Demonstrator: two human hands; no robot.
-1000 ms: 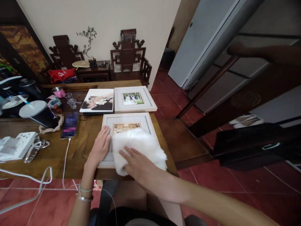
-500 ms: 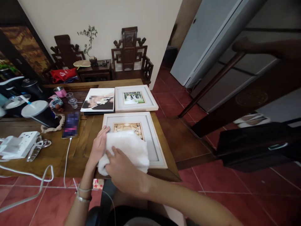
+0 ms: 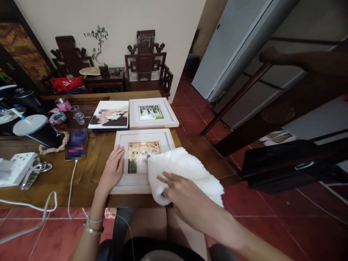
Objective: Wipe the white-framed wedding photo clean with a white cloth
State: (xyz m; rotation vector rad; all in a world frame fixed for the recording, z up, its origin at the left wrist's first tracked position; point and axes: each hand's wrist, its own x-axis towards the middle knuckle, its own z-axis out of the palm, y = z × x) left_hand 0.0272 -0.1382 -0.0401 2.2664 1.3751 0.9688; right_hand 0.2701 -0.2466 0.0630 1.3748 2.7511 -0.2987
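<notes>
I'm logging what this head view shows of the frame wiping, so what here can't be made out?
- Nearest picture frame: its right and lower right lie under the white cloth.
- Right hand: its fingertips sink into the cloth, so the grip is unclear.
- Left hand: covers the frame's left border.
- Phone screen: blurred.
- Frameless photo print: partly blurred.
- Power strip: cut by the left edge.

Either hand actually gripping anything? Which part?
No closed grip. Right hand presses flat on the white cloth, near its front edge; left hand lies flat on the picture frame, left border.
</notes>
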